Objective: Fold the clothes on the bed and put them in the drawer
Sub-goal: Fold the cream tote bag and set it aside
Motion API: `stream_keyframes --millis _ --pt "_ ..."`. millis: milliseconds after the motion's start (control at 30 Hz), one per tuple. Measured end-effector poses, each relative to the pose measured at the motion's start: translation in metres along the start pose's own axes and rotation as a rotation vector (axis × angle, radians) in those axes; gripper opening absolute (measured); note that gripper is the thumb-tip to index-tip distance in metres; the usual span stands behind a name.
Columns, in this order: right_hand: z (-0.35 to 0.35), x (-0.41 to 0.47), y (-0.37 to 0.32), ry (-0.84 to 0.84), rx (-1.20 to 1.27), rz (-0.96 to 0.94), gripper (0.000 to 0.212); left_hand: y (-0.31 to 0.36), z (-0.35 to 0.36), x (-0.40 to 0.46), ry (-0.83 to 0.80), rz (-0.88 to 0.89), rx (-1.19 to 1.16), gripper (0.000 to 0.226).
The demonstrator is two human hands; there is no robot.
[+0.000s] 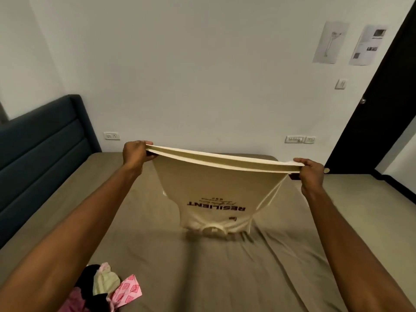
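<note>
Head | cream T-shirt [209, 190] | hangs upside down | black "RESILIENT" print

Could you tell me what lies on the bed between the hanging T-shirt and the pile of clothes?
Only bare sheet between the T-shirt and pile, per the head view.

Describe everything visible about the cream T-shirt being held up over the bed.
The cream T-shirt looks like soft cotton knit and hangs upside down: its hem is stretched taut between the left hand and the right hand, each gripping one hem corner. The ribbed round neckline touches the brown bedsheet below. Black print reading RESILIENT, with smaller illegible lines, faces the camera inverted. A small dark tag sits near the collar. The sleeves seem tucked behind or hanging, mostly hidden.
</note>
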State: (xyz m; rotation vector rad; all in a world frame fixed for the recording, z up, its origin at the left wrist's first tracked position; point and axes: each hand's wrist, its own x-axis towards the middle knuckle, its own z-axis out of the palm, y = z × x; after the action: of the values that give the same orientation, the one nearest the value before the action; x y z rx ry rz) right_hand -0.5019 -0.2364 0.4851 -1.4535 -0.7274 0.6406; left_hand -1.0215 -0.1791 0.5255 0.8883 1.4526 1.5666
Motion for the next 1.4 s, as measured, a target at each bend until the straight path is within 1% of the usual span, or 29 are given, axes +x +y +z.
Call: stream_keyframes --millis 100,200,267,333,433,533,567,600,633,700,767,800,867,933,1000,1067,1200,1300,1400 --pt "-0.015 -0.01 0.0 -0.005 0.029 -0.031 0.051 0.002 -0.012 -0.023 -0.009 0.013 -0.092 0.021" --pt "-0.041 -0.047 0.009 -0.023 0.065 -0.042 0.045 -0.014 -0.038 -0.06 -0.029 -0.023 -0.131 0.028" --pt "-0.063 -0.077 0.026 -0.034 0.102 -0.028 0.042 -0.038 -0.058 -0.09 -0.041 -0.071 -0.15 0.028" --pt "-0.088 -0.109 0.058 -0.027 0.141 0.033 0.038 -0.075 -0.08 -0.125 -0.04 -0.142 -0.155 0.025" --pt "-0.123 -0.157 0.115 0.014 0.159 0.146 0.031 -0.135 -0.113 -0.173 -0.032 -0.278 -0.17 0.026" --pt "-0.161 -0.214 0.187 0.028 0.114 0.309 0.033 -0.212 -0.146 -0.222 -0.002 -0.477 -0.075 0.021" --pt "-0.172 -0.23 0.208 0.04 0.105 0.358 0.033 -0.237 -0.154 -0.237 0.013 -0.524 -0.033 0.025" --pt "-0.184 -0.245 0.231 0.055 0.087 0.404 0.031 -0.261 -0.163 -0.251 0.02 -0.562 0.006 0.029" --pt "-0.195 -0.262 0.258 0.062 0.049 0.449 0.03 -0.287 -0.173 -0.268 0.018 -0.598 0.042 0.028" --pt "-0.216 -0.289 0.307 0.078 -0.042 0.524 0.035 -0.331 -0.19 -0.296 -0.035 -0.661 0.101 0.021" --pt "-0.235 -0.314 0.344 0.097 -0.128 0.589 0.041 -0.367 -0.208 -0.322 -0.078 -0.708 0.147 0.024" --pt "-0.245 -0.325 0.362 0.095 -0.174 0.61 0.041 -0.389 -0.216 -0.335 -0.071 -0.739 0.171 0.026" --pt "-0.261 -0.344 0.387 0.067 -0.273 0.649 0.038 -0.421 -0.228 -0.356 -0.053 -0.81 0.235 0.026" --pt "-0.275 -0.359 0.409 0.036 -0.344 0.698 0.041 -0.447 -0.239 -0.374 -0.058 -0.88 0.338 0.018" --pt "-0.288 -0.369 0.435 0.011 -0.418 0.712 0.043 -0.478 -0.249 -0.392 -0.083 -0.919 0.435 0.015" --pt "-0.297 -0.381 0.452 -0.032 -0.499 0.748 0.043 -0.5 -0.262 -0.408 -0.091 -0.956 0.507 0.014" --pt "-0.31 -0.406 0.474 -0.069 -0.604 0.817 0.04 -0.539 -0.283 -0.431 -0.039 -1.031 0.565 0.01" --pt "-0.317 -0.419 0.486 -0.057 -0.646 0.86 0.034 -0.564 -0.292 -0.441 -0.039 -1.059 0.609 0.012" --pt "-0.322 -0.428 0.501 -0.071 -0.748 0.849 0.027 -0.58 -0.297 -0.445 -0.03 -1.051 0.639 0.011"
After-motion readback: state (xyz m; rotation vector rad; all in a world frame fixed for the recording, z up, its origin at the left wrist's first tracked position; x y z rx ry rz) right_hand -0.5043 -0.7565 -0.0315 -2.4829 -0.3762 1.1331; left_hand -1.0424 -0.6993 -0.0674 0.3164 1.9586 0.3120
